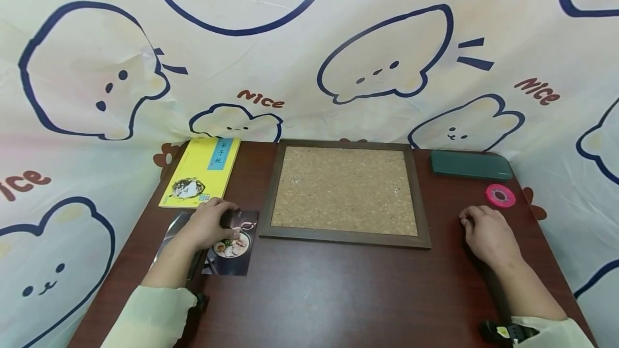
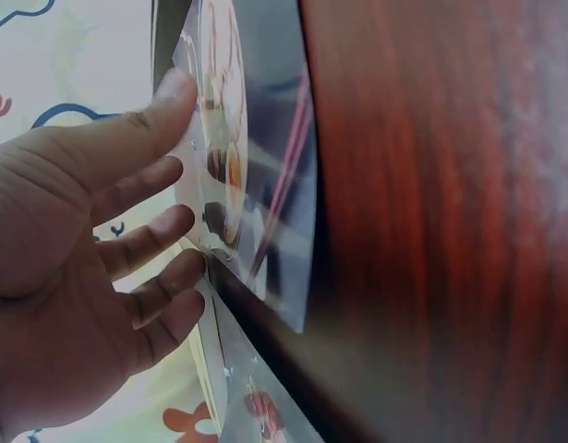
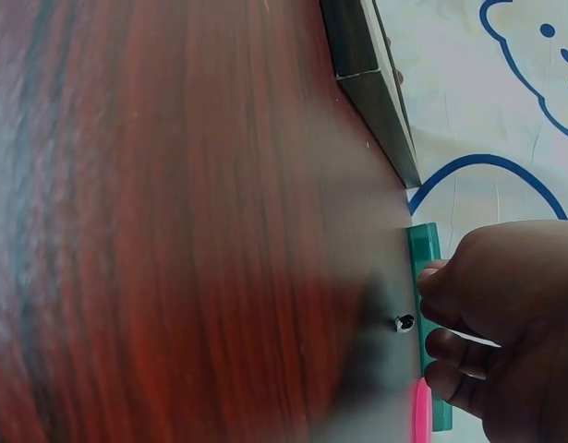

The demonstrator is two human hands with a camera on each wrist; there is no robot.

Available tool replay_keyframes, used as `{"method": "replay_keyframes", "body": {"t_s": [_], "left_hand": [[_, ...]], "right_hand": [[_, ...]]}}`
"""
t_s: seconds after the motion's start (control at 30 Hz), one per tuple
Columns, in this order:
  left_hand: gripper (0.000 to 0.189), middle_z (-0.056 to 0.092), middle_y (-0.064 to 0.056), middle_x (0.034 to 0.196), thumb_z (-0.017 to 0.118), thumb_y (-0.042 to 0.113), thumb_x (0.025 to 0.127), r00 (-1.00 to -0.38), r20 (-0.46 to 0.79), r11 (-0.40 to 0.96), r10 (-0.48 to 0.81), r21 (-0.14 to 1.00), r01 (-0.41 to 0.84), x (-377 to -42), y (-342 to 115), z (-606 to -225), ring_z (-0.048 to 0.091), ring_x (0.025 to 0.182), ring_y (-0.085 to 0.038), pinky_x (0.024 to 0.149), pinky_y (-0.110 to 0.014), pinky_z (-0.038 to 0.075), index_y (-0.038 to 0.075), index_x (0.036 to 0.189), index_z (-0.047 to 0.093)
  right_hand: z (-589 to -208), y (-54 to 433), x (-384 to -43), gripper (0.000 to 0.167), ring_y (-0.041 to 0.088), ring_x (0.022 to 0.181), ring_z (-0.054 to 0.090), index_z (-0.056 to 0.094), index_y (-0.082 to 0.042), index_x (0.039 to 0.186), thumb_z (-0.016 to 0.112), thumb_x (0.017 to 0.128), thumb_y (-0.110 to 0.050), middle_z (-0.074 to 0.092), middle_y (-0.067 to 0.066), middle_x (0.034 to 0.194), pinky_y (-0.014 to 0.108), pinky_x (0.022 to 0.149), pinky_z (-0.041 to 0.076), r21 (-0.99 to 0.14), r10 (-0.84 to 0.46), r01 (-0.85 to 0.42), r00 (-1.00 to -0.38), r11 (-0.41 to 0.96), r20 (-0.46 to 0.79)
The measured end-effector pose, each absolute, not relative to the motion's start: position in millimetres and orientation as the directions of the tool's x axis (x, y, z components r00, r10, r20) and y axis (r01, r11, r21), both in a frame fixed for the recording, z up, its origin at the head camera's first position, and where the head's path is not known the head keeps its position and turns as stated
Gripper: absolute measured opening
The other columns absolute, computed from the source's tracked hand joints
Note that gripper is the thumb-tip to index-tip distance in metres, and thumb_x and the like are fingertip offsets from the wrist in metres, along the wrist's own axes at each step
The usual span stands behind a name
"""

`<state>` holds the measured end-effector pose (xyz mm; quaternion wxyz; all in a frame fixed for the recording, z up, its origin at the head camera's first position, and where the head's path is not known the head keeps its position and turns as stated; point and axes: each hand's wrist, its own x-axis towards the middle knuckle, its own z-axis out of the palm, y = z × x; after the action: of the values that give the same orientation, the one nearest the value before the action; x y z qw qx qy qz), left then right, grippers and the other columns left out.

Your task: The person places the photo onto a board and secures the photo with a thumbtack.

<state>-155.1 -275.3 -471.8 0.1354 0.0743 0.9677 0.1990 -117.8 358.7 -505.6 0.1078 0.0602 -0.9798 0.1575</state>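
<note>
My left hand (image 1: 208,225) is over a glossy photo card (image 1: 233,251) showing a bowl of food. In the left wrist view, its thumb and fingers are spread apart beside the photo card (image 2: 274,175); I cannot tell whether they touch it. Another card (image 1: 170,231) lies partly hidden under the left forearm. My right hand (image 1: 493,238) is low at the table's right side, below a pink ring-shaped roll (image 1: 500,196), its fingers loosely bent. Just past its fingertips, the right wrist view has a tiny shiny, dark-centred thing (image 3: 404,323), its kind unclear.
A wood-framed cork board (image 1: 343,192) lies mid-table, with small shiny bits on its surface. A yellow book (image 1: 193,162) is at the back left, a dark green case (image 1: 471,165) at the back right. Patterned cloth (image 1: 300,69) hangs behind and beside the table.
</note>
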Motion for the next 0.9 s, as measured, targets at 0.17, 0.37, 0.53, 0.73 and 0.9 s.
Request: {"method": "replay_keyframes", "body": {"t_s": [0.17,0.37,0.53,0.73,0.9], "left_hand": [[0.085,0.045,-0.026,0.147,0.096,0.030,0.072,-0.956,-0.230,0.903,0.182,0.423,0.071,-154,-275,-474,0.041,0.129,-0.050,0.098,-0.068,0.044,0.008,0.144,0.058],[0.089,0.040,-0.026,0.148,0.098,0.024,0.070,-0.955,-0.248,0.892,0.160,0.452,0.032,-155,-274,-479,0.039,0.130,-0.051,0.097,-0.067,0.046,0.010,0.147,0.055],[0.094,0.034,-0.029,0.148,0.098,0.021,0.069,-0.952,-0.277,0.875,0.130,0.483,-0.021,-155,-274,-480,0.039,0.130,-0.052,0.095,-0.067,0.047,0.012,0.150,0.052],[0.101,0.038,-0.030,0.136,0.098,0.018,0.068,-0.950,-0.290,0.861,0.120,0.507,-0.046,-157,-275,-480,0.051,0.110,-0.045,0.080,-0.051,0.053,0.013,0.154,0.045],[0.097,0.048,-0.029,0.140,0.095,0.016,0.073,-0.951,-0.284,0.861,0.126,0.507,-0.037,-158,-276,-481,0.054,0.116,-0.044,0.089,-0.055,0.052,0.012,0.155,0.044]], "right_hand": [[-504,356,-118,0.004,0.047,0.098,0.057,0.066,0.001,0.097,0.065,0.095,-0.001,0.064,0.026,0.101,0.063,0.086,0.045,-0.301,-0.076,-0.143,-0.972,0.943,0.224],[-505,352,-119,0.005,0.048,0.100,0.056,0.066,0.001,0.098,0.065,0.095,-0.002,0.063,0.027,0.104,0.064,0.088,0.045,-0.312,-0.072,-0.134,-0.977,0.940,0.203],[-505,351,-119,0.004,0.048,0.099,0.057,0.066,0.001,0.097,0.064,0.095,-0.002,0.063,0.027,0.103,0.064,0.087,0.045,-0.313,-0.074,-0.140,-0.974,0.939,0.213],[-504,350,-118,0.003,0.049,0.098,0.057,0.065,0.001,0.097,0.064,0.095,-0.001,0.064,0.027,0.101,0.064,0.087,0.045,-0.313,-0.073,-0.145,-0.970,0.938,0.230],[-504,347,-119,0.003,0.048,0.098,0.057,0.065,0.001,0.097,0.064,0.095,-0.001,0.064,0.026,0.101,0.064,0.087,0.045,-0.321,-0.070,-0.145,-0.970,0.936,0.233]]}}
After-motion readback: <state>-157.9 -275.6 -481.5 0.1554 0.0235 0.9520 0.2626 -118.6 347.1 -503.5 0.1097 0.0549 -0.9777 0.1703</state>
